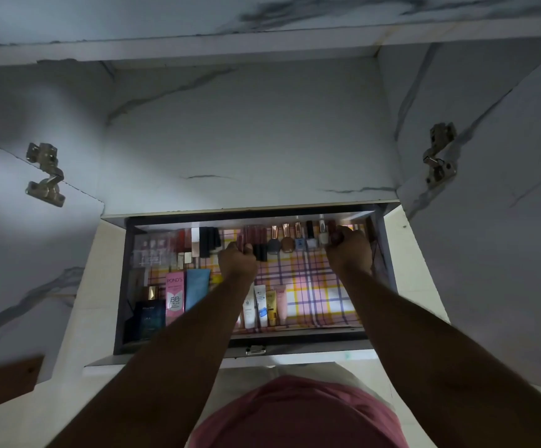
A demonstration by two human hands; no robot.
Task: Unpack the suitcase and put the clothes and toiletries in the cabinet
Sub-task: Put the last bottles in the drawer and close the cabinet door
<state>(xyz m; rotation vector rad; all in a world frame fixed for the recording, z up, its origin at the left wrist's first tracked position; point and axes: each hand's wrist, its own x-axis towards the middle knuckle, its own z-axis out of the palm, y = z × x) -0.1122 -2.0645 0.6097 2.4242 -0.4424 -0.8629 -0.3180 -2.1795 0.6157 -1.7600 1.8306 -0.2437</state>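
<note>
I have both hands at the drawer's (123,286) far row; left hand (237,261) curled on a lipstick (260,252), right hand (348,250) pinching a nail-polish bottle (335,238); a careless nudge may topple neighbouring bottles.

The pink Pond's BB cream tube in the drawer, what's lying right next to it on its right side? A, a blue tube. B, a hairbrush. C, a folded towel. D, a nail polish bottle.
A: the pink Pond's BB cream tube lies side by side with a blue tube in the drawer's front-left part; the nail polish bottles stand in the back row.
</note>
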